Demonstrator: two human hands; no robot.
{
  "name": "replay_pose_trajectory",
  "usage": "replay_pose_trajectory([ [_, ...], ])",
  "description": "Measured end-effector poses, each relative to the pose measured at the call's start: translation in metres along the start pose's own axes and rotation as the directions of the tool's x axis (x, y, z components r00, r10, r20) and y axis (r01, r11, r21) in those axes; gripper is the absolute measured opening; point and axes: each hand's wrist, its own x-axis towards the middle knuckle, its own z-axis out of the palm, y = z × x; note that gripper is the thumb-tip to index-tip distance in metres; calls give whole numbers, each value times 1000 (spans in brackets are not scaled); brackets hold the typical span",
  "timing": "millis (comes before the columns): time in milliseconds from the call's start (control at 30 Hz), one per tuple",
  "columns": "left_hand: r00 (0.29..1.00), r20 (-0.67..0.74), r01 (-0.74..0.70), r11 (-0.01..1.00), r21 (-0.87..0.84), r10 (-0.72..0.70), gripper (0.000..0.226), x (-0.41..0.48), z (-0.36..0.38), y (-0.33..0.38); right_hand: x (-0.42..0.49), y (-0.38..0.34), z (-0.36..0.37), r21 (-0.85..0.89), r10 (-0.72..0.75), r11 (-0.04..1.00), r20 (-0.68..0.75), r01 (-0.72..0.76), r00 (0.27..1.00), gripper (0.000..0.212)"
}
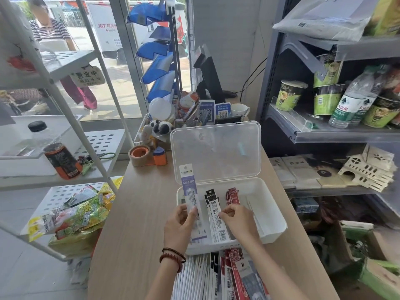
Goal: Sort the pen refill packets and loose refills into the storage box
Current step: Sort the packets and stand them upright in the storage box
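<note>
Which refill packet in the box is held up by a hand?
The purple-and-white packet, pinched upright by the left hand at the storage box left end; the black packet and red packet lie inside.

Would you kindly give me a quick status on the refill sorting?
Left hand holds purple refill packet over storage box. Right hand pinches black packet inside box. Unsorted packets wait in front. Nothing blocking.

small shop: stocked shelves (337,133), checkout terminal (207,74)
</note>
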Motion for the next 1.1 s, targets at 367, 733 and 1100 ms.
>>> replay_pose_trajectory([
  [367, 999, 13, 33, 997, -75, -33, 13, -2, -2, 3, -2, -2, 3, -46, 35, 998, -19, -36, 999, 13],
  [733, 999, -2, 38, 999, 11, -38, 26, 3, 2, 6, -17, -21, -10, 291, -202, 939, 29, 185, 979, 11],
  [1100, 968, 17, -240, 899, 365, 252, 18, 3, -6, 13, -24, -43, -13, 503, -248, 860, 256, 90, 934, 28],
])
